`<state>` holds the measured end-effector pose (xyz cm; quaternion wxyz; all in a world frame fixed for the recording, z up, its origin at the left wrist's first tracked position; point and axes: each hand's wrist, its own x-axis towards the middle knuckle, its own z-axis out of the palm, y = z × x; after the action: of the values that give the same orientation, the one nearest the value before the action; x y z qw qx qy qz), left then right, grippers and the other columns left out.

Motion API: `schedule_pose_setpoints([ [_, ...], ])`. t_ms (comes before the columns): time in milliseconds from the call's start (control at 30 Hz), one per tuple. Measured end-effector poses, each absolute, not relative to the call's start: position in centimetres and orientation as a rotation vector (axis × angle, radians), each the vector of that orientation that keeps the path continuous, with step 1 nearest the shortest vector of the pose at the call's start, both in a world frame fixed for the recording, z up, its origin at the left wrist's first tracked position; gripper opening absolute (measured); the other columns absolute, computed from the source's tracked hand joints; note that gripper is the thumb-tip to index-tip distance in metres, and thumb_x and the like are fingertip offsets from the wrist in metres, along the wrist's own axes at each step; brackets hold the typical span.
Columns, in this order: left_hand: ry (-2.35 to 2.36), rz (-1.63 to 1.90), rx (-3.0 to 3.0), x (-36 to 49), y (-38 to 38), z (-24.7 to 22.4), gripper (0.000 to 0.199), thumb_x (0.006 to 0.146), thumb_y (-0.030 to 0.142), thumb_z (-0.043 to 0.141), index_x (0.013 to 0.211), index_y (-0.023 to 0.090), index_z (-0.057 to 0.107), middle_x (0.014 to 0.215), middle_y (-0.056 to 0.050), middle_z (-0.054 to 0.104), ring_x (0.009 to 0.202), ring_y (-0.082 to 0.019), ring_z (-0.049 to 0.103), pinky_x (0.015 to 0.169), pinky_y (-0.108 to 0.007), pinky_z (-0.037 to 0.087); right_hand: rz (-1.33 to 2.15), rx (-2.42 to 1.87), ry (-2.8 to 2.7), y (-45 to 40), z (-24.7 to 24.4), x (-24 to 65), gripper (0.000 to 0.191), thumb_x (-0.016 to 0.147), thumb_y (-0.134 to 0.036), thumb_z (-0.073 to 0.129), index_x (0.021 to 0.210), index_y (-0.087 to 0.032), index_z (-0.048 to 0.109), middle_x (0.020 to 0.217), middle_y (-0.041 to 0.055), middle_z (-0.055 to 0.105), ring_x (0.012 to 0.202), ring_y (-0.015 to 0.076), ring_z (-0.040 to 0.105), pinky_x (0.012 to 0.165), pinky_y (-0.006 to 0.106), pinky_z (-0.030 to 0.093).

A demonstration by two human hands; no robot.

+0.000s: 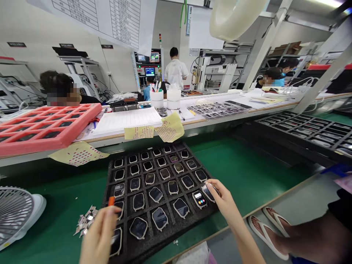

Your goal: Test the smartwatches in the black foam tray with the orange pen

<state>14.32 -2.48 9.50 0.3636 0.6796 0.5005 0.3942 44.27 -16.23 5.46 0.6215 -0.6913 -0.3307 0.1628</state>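
Observation:
A black foam tray (176, 219) lies in front of me on the green mat, its compartments holding rows of square smartwatch bodies, most with dark screens. At the tray's right edge my right hand (224, 201) has its fingers closed on a smartwatch (208, 192), which it partly covers. Beside that hand sits a smartwatch with a lit screen (199, 199), showing coloured icons. Over the tray's left side, my left hand (100, 233) pinches a small orange object (111, 201); only its end shows, and the hand is slightly blurred.
Small shiny pieces (85, 220) lie left of the tray, near a grey fan (19, 216). Along the raised shelf are a pink foam tray (62, 137), papers (129, 119) and white cups (173, 99). Another black tray (302, 128) is at right. A person's sandalled feet (269, 227) show lower right.

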Motion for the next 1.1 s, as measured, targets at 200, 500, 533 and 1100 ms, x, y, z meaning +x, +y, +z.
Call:
schedule_pose_setpoints([
  [200,0.643,0.451,1.595,23.1,-7.8,10.4,0.054,0.085,0.065,0.043,0.077,0.015,0.063,0.051,0.006,0.032,0.048,-0.009,0.029,0.047,-0.021,0.023,0.983,-0.928,-0.373,-13.9,8.8,37.3,0.033,0.080,-0.050,0.066,0.095,-0.022,0.061,0.053,-0.0075,0.038,0.042,0.0072,0.028,0.036,0.018,0.021],
  [500,0.595,0.380,1.633,23.7,-8.1,10.6,0.045,0.092,0.051,0.040,0.072,0.015,0.059,0.053,0.007,0.033,0.049,-0.008,0.027,0.047,-0.022,0.021,1.066,-0.916,-0.374,-13.2,9.6,35.4,0.033,0.076,-0.049,0.071,0.082,-0.022,0.054,0.051,-0.0090,0.041,0.037,0.0038,0.028,0.033,0.014,0.022],
  [533,0.596,0.378,1.646,23.7,-8.1,10.6,0.044,0.092,0.050,0.040,0.072,0.015,0.059,0.053,0.006,0.033,0.049,-0.008,0.027,0.047,-0.022,0.021,1.065,-0.920,-0.383,-13.2,9.5,35.4,0.033,0.076,-0.049,0.071,0.081,-0.022,0.053,0.050,-0.0094,0.041,0.036,0.0037,0.028,0.032,0.014,0.021],
  [1100,0.520,0.380,1.555,22.6,-8.9,10.6,0.047,0.089,0.051,0.046,0.070,0.012,0.064,0.048,0.007,0.033,0.045,-0.007,0.025,0.046,-0.023,0.019,1.212,-0.817,-0.431,-14.5,9.1,34.7,0.034,0.074,-0.049,0.072,0.080,-0.021,0.055,0.047,-0.0110,0.041,0.032,0.0005,0.016,0.031,0.013,0.016],
])
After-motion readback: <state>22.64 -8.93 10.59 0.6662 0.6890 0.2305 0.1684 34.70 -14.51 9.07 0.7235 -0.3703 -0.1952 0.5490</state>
